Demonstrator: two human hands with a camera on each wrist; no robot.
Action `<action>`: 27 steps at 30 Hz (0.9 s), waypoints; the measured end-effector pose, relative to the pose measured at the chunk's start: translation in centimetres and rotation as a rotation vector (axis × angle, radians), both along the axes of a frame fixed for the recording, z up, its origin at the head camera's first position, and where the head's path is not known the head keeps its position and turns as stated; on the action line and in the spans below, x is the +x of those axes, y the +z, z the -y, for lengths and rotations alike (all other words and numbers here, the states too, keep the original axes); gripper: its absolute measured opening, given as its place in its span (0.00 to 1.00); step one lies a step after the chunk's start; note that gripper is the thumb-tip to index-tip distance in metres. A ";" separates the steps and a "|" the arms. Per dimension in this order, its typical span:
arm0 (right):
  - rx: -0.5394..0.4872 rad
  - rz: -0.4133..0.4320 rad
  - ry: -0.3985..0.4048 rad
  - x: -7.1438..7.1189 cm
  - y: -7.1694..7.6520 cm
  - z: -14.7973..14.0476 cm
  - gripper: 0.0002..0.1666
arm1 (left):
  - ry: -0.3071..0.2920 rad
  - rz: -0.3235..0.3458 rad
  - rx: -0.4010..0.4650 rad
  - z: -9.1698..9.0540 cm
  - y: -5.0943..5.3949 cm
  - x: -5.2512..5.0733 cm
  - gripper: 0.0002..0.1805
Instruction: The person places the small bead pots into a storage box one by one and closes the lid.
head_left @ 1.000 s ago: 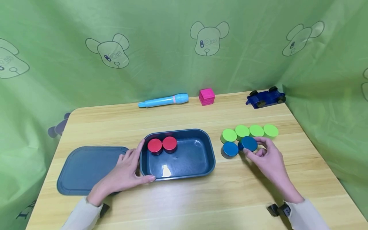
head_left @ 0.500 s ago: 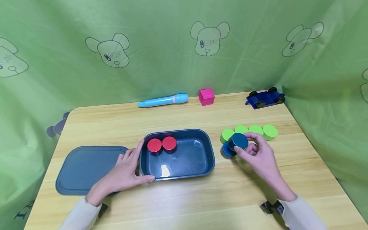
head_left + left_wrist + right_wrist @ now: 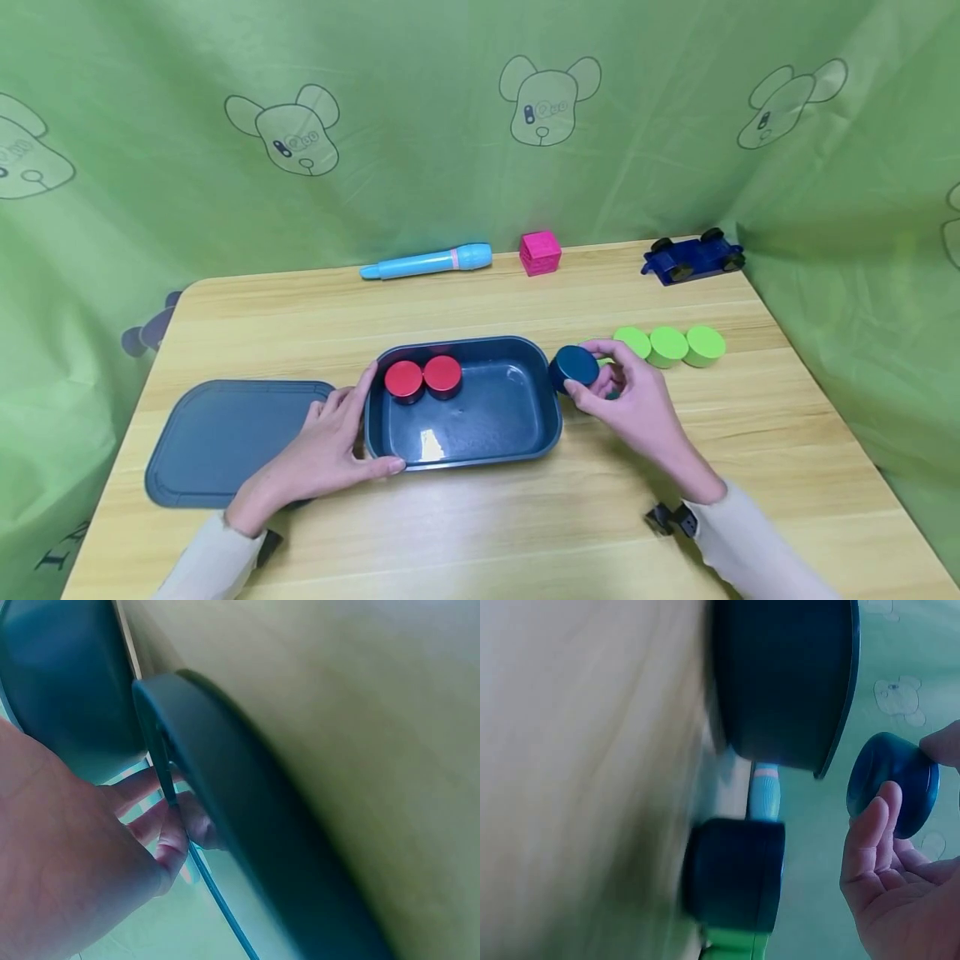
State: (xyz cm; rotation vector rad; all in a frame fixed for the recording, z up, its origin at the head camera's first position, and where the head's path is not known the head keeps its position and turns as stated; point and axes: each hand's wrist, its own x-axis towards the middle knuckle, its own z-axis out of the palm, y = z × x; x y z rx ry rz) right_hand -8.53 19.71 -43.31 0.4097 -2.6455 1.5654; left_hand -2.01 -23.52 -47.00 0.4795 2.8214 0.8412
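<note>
My left hand [image 3: 321,450] holds the near left corner of a dark blue open box [image 3: 480,427], thumb on the front rim and fingers on the left wall. Inside, two short red cylinders [image 3: 404,382] stand side by side by the back left. My right hand [image 3: 637,408] pinches a short blue cylinder [image 3: 574,368] between thumb and fingers, lifted beside the box's right rim. It hangs tilted in the right wrist view. Below it a second blue cylinder [image 3: 739,877] stands on the table, mostly hidden by my right hand in the head view. Several light green cylinders [image 3: 668,346] stand behind it.
A dark blue flat lid [image 3: 232,442] lies left of the box, under my left wrist. Along the back edge lie a light blue toy microphone [image 3: 427,262], a pink cube [image 3: 539,252] and an upturned blue toy car [image 3: 693,258]. Green cloth [image 3: 420,183] hangs behind.
My right hand has lifted the blue cylinder from the table and carried it left, over the other blue one, to the box's right side. The left hand and box have stayed put.
</note>
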 end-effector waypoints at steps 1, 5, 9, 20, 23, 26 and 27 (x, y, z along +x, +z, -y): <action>0.004 0.008 0.006 -0.1 0.1 0.3 0.29 | -0.001 0.001 -0.002 0.0 0.0 0.0 0.74; 0.007 0.037 0.035 -0.3 0.3 1.5 0.31 | -0.004 0.001 -0.003 -0.1 -0.1 0.0 0.74; 0.037 0.071 0.057 -0.7 0.5 2.7 0.34 | -0.010 0.001 -0.006 -0.1 0.0 -0.1 0.74; 0.198 0.100 0.088 -0.9 0.7 6.9 0.39 | -0.017 -0.004 -0.010 0.0 -0.2 -0.1 0.75; 0.236 0.097 0.107 -0.9 0.9 8.0 0.39 | -0.016 -0.010 -0.013 0.0 -0.1 0.0 0.75; 0.277 0.098 0.123 -0.9 0.8 9.0 0.39 | -0.014 -0.013 -0.011 0.0 0.0 0.0 0.75; 0.291 0.098 0.124 -0.9 0.7 9.3 0.39 | -0.015 -0.016 -0.009 0.0 0.0 0.0 0.75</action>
